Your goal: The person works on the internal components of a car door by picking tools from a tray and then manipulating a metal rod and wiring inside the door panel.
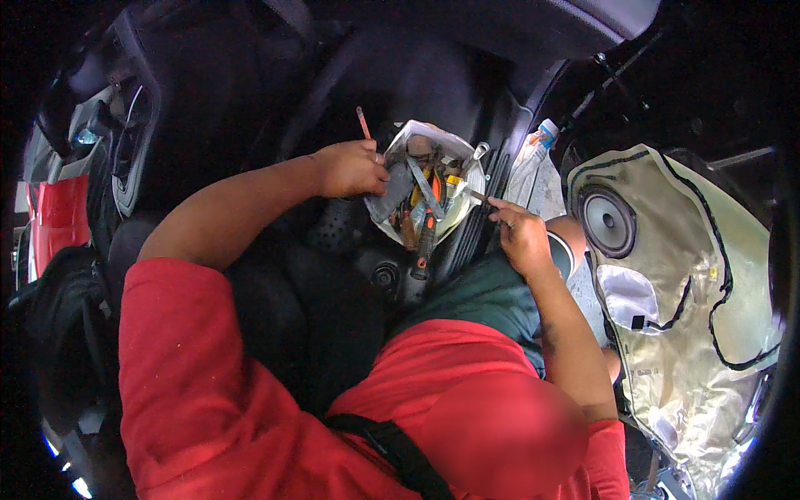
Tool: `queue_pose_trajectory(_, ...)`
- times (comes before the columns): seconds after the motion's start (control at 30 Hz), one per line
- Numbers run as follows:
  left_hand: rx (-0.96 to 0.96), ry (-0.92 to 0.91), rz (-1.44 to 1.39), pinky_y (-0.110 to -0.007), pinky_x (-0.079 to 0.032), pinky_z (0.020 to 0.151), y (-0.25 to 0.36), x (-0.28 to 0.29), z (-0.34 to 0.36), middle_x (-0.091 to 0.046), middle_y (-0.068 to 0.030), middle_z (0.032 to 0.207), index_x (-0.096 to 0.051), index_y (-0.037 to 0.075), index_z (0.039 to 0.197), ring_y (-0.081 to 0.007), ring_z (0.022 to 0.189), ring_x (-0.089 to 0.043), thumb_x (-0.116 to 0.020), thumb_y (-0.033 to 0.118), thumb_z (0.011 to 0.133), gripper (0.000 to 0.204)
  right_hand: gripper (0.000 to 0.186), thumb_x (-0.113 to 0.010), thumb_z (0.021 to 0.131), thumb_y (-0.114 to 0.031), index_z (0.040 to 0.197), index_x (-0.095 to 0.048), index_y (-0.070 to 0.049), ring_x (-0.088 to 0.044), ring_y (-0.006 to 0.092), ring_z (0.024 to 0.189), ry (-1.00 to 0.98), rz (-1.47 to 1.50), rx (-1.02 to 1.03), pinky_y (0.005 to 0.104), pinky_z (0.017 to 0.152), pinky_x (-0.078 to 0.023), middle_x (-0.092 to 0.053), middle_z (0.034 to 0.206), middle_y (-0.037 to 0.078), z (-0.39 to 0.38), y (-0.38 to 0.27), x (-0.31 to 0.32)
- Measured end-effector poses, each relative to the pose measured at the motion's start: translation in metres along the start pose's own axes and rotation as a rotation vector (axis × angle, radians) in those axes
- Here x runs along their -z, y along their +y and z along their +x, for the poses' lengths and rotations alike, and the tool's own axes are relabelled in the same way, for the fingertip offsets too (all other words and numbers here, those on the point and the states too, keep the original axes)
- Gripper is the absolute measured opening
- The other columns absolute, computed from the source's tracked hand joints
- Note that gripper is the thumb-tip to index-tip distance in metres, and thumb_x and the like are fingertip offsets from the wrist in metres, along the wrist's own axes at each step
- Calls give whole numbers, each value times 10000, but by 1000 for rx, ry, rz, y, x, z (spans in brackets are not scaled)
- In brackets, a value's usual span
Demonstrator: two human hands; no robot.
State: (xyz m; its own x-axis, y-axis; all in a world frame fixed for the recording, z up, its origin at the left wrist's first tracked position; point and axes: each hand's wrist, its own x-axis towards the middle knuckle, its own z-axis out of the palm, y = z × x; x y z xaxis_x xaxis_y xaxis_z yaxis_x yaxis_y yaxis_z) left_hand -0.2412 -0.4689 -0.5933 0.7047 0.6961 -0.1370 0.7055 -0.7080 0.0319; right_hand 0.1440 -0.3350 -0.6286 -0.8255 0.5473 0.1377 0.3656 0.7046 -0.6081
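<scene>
A white open-topped tool bag [461, 223] stands on the dark car floor, packed with tools. Among them are a screwdriver with an orange and black handle [423, 254], a flat grey metal strip [427, 190] and a dark grey block [390, 192]. My left hand [354, 169] is closed at the bag's left rim; a slim reddish stick [362, 122] pokes up from its fingers. At the right rim, my right hand [525, 239] pinches a thin dark tool [477, 196], its pale end over the bag. The exact kind of either held thing is too small to tell.
To the right is an opened car door with a round speaker [607, 221], beige lining [667, 367] and black wiring. A clear plastic bottle [543, 133] is by the door sill. Ahead hangs the dark dashboard [533, 29]; my legs are beside the bag.
</scene>
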Motion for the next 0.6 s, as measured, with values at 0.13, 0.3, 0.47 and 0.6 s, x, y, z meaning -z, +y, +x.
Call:
queue_pose_trajectory(0.13,47,-168,36,-406,-446,1027,10,8,9,-699,22,1155,-743,233,1100,-206,1203,-648,-704,179,862,247,268,-632,795,130,997,-751,0,-737,361,1119,56,96,-27,426,968,-608,-752,1276,145,-1,0,-2)
queue_pose_trajectory(0.3,157,-310,117,-448,-436,1066,28,10,27,-679,-3,1223,-716,250,1168,-236,1241,-645,-715,172,869,308,306,-642,823,134,1075,-742,-6,-737,362,1144,97,134,34,412,975,-608,-741,1283,189,-1,2,-3)
queue_pose_trajectory(0.47,223,-330,138,-439,-433,1057,34,16,42,-716,30,1135,-754,259,1118,-207,1197,-654,-699,160,882,262,506,-651,870,125,1344,-644,-49,-757,307,1115,214,257,-247,399,949,-612,-753,1234,185,-7,-2,0)
queue_pose_trajectory(0.6,279,-350,140,-421,-441,1040,18,16,42,-752,60,1026,-817,296,1057,-186,1167,-656,-692,150,876,264,570,-702,889,73,1429,-593,-73,-775,258,1022,112,123,-283,401,892,-609,-769,1167,148,-11,20,6)
